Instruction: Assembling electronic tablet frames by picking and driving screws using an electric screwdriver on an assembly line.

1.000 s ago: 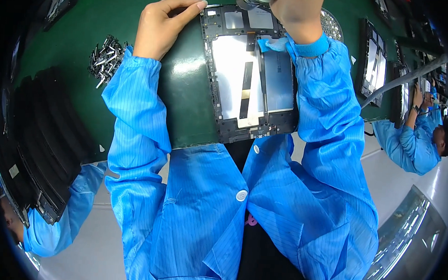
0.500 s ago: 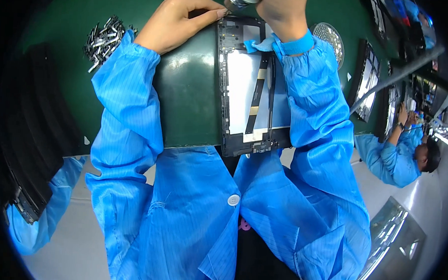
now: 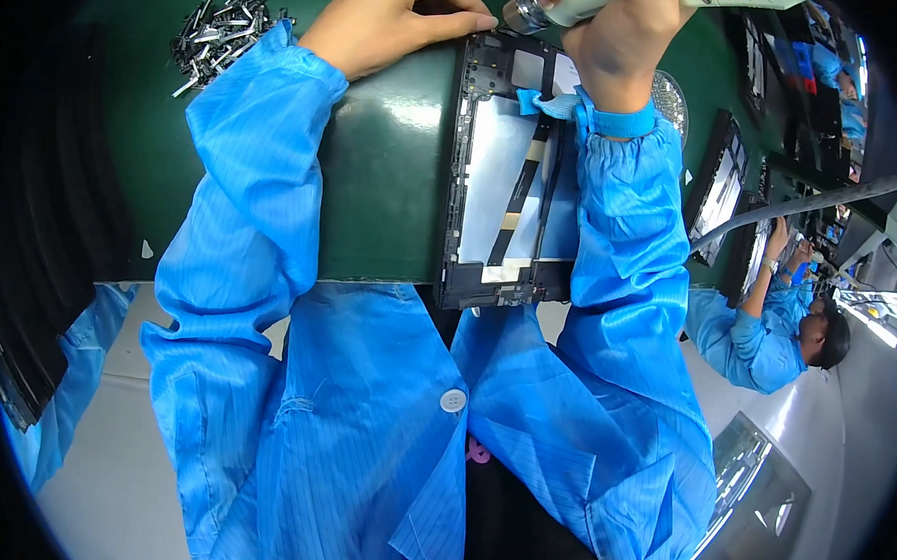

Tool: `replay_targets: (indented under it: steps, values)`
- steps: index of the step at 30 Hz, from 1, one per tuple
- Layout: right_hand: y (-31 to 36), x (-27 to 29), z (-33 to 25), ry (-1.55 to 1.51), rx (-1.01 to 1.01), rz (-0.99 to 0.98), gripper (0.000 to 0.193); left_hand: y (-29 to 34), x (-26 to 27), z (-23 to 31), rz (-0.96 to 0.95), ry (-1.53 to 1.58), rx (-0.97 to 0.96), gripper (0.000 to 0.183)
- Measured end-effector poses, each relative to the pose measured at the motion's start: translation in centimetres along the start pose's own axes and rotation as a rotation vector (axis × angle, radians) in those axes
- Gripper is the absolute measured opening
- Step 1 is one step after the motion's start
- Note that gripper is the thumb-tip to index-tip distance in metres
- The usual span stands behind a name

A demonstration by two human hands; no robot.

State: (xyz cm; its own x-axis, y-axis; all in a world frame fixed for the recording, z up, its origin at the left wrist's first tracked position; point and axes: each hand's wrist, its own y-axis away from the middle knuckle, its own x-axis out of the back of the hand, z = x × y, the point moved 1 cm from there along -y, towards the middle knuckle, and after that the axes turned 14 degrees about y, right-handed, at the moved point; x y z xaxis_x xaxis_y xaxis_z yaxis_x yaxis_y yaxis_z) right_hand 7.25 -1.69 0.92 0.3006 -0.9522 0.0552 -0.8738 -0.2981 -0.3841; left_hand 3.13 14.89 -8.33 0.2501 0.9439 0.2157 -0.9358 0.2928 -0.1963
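An opened tablet frame [image 3: 497, 142], black with silver plates and a dark ribbon cable, lies on the green table in front of me. My right hand [image 3: 624, 42] is closed around a pale electric screwdriver [image 3: 586, 3] above the frame's far edge. The tool slants, its metal nose toward the far left corner and its back end off to the right. My left hand [image 3: 400, 23] rests at that corner, thumb and forefinger pinched together. What sits between those fingertips is too small to make out. A blue wrist strap [image 3: 623, 124] circles my right wrist.
Small black and silver parts [image 3: 224, 42] are heaped at the far left. Behind my right sleeve, a round clear dish [image 3: 669, 104] is partly hidden. More tablet frames [image 3: 721, 187] stand at the right, near a grey cable [image 3: 807, 208]. A co-worker [image 3: 766, 334] sits beyond.
My right hand has drawn right, and more of the screwdriver's body shows. Its nose is farther right along the far edge. My left hand keeps its pinch at the corner. The whole view has shifted slightly.
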Motion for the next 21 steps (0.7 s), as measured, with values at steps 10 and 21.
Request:
replay_targets:
  steps: [10,21]
  values:
    - [0.3,-0.7,0.4,0.006,0.009,-0.013,0.026,-0.1,0.7,3.3,-0.017,0.14,0.126,0.021]
    - [0.5,-1.1,0.0,0.058,-0.007,-0.034,0.03,-0.1,0.6,3.1,0.009,0.147,0.122,0.019]
